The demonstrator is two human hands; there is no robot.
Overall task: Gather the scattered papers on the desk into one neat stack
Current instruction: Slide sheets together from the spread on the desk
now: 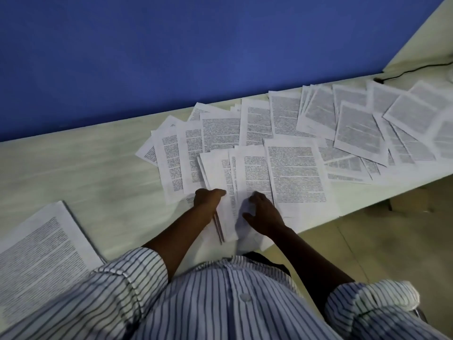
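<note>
At the near edge of a pale desk [98, 168], seen from above by a head-worn camera, a person's left hand [208, 196] grips a thin bundle of sheets [226, 224], its fingers curled over the bundle's left side, so this hand is clamped on paper. Just to the right of that grip, nearly touching it, the right hand [264, 214] lies palm down on the printed pages with its fingers bent and its thumb spread toward the bundle; whether it pinches a sheet or only presses on it cannot be told. Beyond both hands, and fanning far out to the right of them, the scattered papers [294, 168] cover the desk in overlapping, tilted layers, all printed with dense blocks of text. Well to the left of the gripping hand, nearer the person, a thicker stack [41, 253] of printed pages lies flat and angled on the desk. Behind the papers stands a blue wall [171, 45]. Far to the right, past the last sheets, a dark cable [411, 69] runs along the desk. Below the hands, the person's striped shirt [220, 303] with rolled sleeves fills the foreground.
</note>
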